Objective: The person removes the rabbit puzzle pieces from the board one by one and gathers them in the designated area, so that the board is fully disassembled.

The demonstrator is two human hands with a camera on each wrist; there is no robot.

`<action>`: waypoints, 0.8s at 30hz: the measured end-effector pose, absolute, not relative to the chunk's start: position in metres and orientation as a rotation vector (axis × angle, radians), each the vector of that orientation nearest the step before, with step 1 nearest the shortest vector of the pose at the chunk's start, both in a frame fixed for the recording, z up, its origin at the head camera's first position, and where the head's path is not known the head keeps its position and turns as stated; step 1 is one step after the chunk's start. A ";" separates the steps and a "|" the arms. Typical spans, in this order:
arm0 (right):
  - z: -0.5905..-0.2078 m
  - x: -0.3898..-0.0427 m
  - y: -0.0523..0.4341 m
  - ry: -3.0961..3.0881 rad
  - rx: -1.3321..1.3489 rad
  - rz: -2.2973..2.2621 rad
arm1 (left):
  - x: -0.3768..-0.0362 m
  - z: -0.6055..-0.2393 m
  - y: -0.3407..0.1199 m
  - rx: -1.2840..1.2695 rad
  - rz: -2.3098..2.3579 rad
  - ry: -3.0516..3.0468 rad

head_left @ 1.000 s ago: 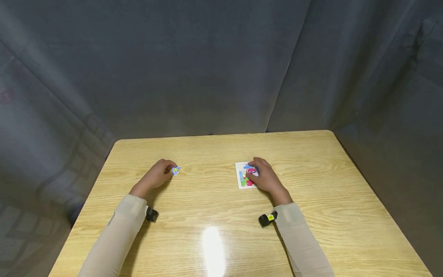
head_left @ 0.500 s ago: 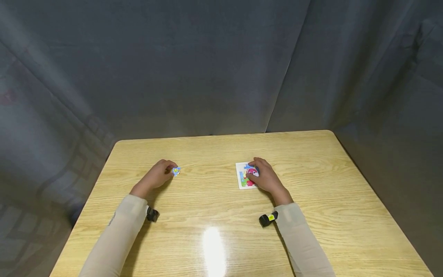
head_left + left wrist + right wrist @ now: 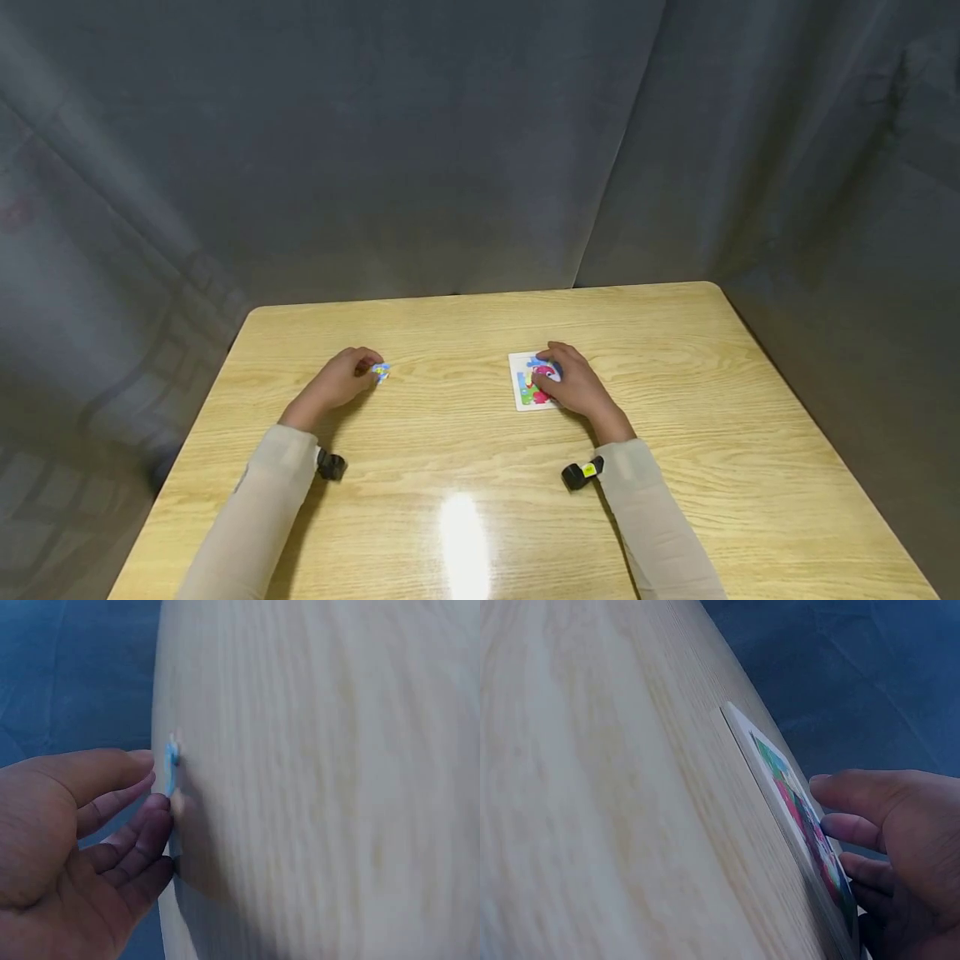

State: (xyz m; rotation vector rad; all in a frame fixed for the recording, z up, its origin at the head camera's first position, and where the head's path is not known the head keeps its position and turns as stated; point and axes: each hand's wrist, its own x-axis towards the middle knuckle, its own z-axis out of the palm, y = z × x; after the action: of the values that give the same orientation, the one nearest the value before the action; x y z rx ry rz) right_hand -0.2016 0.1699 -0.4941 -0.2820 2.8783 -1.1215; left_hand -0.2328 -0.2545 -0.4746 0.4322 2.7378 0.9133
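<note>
A small blue puzzle piece (image 3: pixel 382 372) lies on the wooden table (image 3: pixel 465 442) left of centre. My left hand (image 3: pixel 366 372) has its thumb and fingertips closed on it; in the left wrist view the left hand (image 3: pixel 154 782) pinches the thin puzzle piece (image 3: pixel 171 759) edge-on against the tabletop. Right of centre sits a square white puzzle board (image 3: pixel 521 385) with a colourful picture. My right hand (image 3: pixel 551 368) rests on top of it with relaxed fingers. In the right wrist view the fingertips (image 3: pixel 832 825) press on the puzzle board (image 3: pixel 776 780).
A dark grey curtain (image 3: pixel 480 142) surrounds the table on all sides. Small black wrist cameras (image 3: pixel 330 465) (image 3: pixel 581 473) sit at both sleeves. A light glare (image 3: pixel 462 537) shows near the table's front.
The left fingers have closed a little more over the blue piece, hiding part of it. The right hand stays on the board.
</note>
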 end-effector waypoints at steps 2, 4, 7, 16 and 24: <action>-0.494 -0.202 0.171 2.874 -0.281 -1.131 | -0.234 -0.473 -0.253 0.442 0.927 2.746; -0.494 -0.202 0.171 2.871 -0.281 -1.134 | -0.234 -0.471 -0.249 0.449 0.935 2.760; -0.494 -0.203 0.173 2.873 -0.284 -1.131 | -0.233 -0.466 -0.239 0.466 0.953 2.775; -0.495 -0.202 0.174 2.851 -0.302 -1.197 | -0.225 -0.456 -0.185 0.542 1.065 2.750; -0.492 -0.201 0.174 2.816 -0.277 -1.277 | -0.221 -0.450 -0.136 0.601 1.145 2.716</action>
State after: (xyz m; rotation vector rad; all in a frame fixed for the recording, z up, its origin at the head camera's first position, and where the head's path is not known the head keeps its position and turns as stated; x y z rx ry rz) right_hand -0.2015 0.1738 -0.4919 -0.2768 2.8164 -1.2773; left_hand -0.2209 -0.1360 -0.4501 0.6006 2.7163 1.1446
